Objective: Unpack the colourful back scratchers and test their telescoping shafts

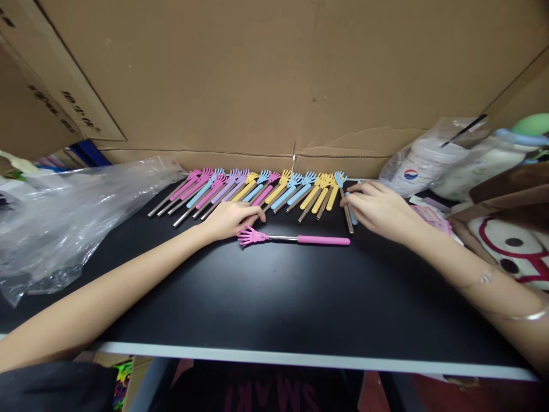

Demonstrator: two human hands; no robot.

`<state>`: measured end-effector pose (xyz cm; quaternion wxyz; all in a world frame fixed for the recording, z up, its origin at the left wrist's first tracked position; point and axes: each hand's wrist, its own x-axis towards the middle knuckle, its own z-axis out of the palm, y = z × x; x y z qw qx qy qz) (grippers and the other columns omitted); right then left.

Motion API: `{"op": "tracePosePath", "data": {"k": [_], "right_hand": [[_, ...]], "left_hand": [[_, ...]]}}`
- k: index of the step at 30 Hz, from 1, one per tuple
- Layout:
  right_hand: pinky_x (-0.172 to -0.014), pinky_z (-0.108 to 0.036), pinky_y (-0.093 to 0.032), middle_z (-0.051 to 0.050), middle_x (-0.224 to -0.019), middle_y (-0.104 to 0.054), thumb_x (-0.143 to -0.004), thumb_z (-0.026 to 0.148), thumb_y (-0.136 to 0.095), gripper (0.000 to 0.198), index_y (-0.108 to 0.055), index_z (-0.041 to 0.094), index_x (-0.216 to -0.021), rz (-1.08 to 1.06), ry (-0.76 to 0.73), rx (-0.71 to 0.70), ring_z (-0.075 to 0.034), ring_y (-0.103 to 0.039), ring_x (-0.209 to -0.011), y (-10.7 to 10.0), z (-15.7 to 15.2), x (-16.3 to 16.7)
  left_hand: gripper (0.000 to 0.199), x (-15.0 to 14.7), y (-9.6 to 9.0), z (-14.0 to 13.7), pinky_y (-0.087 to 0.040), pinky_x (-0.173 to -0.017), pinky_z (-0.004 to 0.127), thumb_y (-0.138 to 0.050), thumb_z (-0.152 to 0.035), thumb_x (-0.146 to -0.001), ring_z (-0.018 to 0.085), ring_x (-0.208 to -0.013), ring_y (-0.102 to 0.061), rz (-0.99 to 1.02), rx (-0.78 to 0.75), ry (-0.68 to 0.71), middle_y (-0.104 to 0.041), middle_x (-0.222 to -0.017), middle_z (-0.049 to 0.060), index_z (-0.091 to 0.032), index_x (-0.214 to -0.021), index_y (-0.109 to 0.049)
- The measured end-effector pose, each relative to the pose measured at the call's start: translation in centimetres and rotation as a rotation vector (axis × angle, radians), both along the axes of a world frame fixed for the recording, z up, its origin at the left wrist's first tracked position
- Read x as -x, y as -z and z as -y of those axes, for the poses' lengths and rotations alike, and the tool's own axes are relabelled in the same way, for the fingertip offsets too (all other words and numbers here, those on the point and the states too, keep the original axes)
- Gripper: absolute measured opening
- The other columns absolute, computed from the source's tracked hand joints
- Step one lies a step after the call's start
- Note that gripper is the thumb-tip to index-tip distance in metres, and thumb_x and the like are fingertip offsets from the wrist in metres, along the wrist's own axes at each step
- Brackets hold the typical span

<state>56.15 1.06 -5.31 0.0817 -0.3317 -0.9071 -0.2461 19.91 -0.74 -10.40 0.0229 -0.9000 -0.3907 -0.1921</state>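
A slanted row of back scratchers [246, 192] in pink, blue, purple and yellow lies along the back of the black table. My left hand [231, 220] rests at the near ends of the middle ones, fingers curled in; what they grip is hidden. At the row's right end, my right hand [377, 207] has its fingertips closed on a blue back scratcher [350, 213], partly covered by the fingers. Just left of it lies another blue-headed scratcher [340, 179] with a metal end. In front of the row, a pink back scratcher [323, 240] lies sideways, partly extended, its head near my left hand.
A clear plastic bag [86, 212] covers the table's left side. Cardboard [257, 80] walls the back. On the right stand a white cup [429, 163] in plastic and a bottle with a green top [532, 125], beside a plush item [512, 252]. A pale edge [300, 357] borders the table's front.
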Motion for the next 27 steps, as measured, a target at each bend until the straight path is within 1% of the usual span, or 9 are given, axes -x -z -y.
{"op": "tracePosePath", "data": {"k": [4,7,14,18,21,27], "right_hand": [[-0.085,-0.037,-0.045,-0.009,-0.093,-0.066,-0.096,0.027,-0.032,0.031,-0.063,0.023,-0.091,0.007,-0.112,0.065,-0.023,-0.057,-0.097,0.6,2.9,1.8],[-0.085,-0.035,-0.044,-0.008,-0.093,-0.067,-0.097,0.030,-0.033,0.030,-0.062,0.023,-0.092,-0.004,-0.155,0.130,-0.022,-0.057,-0.099,1.4,3.6,2.3],[-0.078,-0.033,-0.046,-0.008,-0.091,-0.064,-0.097,0.031,-0.036,0.026,-0.060,0.021,-0.093,-0.109,-0.178,0.313,-0.020,-0.058,-0.087,2.3,3.3,1.9],[-0.079,-0.034,-0.046,-0.008,-0.095,-0.063,-0.096,0.032,-0.037,0.024,-0.059,0.021,-0.097,-0.167,-0.167,0.387,-0.020,-0.059,-0.088,2.5,3.2,1.6],[-0.079,-0.034,-0.046,-0.009,-0.097,-0.063,-0.096,0.034,-0.037,0.025,-0.058,0.021,-0.098,-0.179,-0.159,0.417,-0.021,-0.059,-0.089,2.6,3.1,1.5],[-0.077,-0.034,-0.046,-0.009,-0.097,-0.061,-0.093,0.044,-0.043,0.029,-0.057,0.020,-0.100,-0.169,-0.173,0.434,-0.021,-0.058,-0.089,2.8,2.8,1.3]], "left_hand": [[0.026,0.0,0.1,0.0,-0.037,-0.061,0.019,-0.041,-0.026,-0.093,0.011,-0.071,-0.061,0.002,-0.011,0.006,-0.069,-0.085,-0.001,-0.025,-0.096,-0.067],[0.025,0.0,0.1,0.0,-0.037,-0.061,0.019,-0.042,-0.025,-0.093,0.011,-0.071,-0.061,0.015,-0.013,0.013,-0.070,-0.086,-0.001,-0.024,-0.096,-0.066],[0.024,0.0,-0.2,0.1,-0.037,-0.059,0.019,-0.042,-0.024,-0.093,0.011,-0.069,-0.061,0.021,-0.019,0.031,-0.070,-0.086,-0.001,-0.024,-0.096,-0.067],[0.024,0.0,-0.1,0.1,-0.037,-0.060,0.019,-0.043,-0.022,-0.093,0.010,-0.069,-0.060,0.027,-0.017,0.033,-0.070,-0.086,-0.002,-0.025,-0.096,-0.066],[0.023,0.0,-0.1,0.0,-0.037,-0.059,0.019,-0.044,-0.022,-0.093,0.011,-0.069,-0.060,0.036,-0.029,0.044,-0.070,-0.085,-0.002,-0.025,-0.096,-0.066],[0.022,0.0,-0.1,0.1,-0.036,-0.057,0.018,-0.045,-0.023,-0.091,0.009,-0.065,-0.058,0.034,-0.034,0.039,-0.069,-0.082,-0.001,-0.024,-0.094,-0.067]]}}
